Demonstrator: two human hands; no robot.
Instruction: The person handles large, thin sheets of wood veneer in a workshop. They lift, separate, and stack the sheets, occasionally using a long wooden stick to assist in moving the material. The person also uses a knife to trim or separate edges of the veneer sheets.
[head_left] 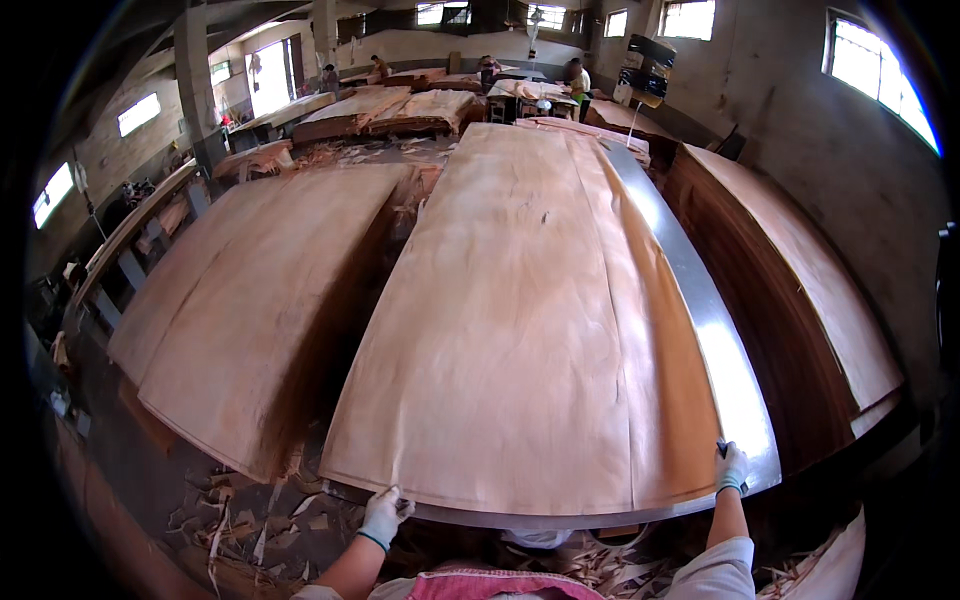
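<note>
A large, pale reddish wood veneer sheet (490, 350) lies on a long table with a shiny metal top (735, 390), bare along the right side. My left hand (382, 517), in a white glove, is closed at the sheet's near left edge, where a small crease runs up from the fingers. On the right, my gloved right hand (732, 468) is closed around a small dark tool (722, 449), beside the sheet's near right corner. Its kind is mostly hidden by the fingers. A long seam and a raised, wavy strip run along the sheet's right part.
A veneer stack (250, 300) stands left of the table, another (800, 290) to the right by the wall. Veneer scraps (250, 530) litter the floor near me. More stacks (370, 110) and several people, one at a far table (578, 80), are at the back.
</note>
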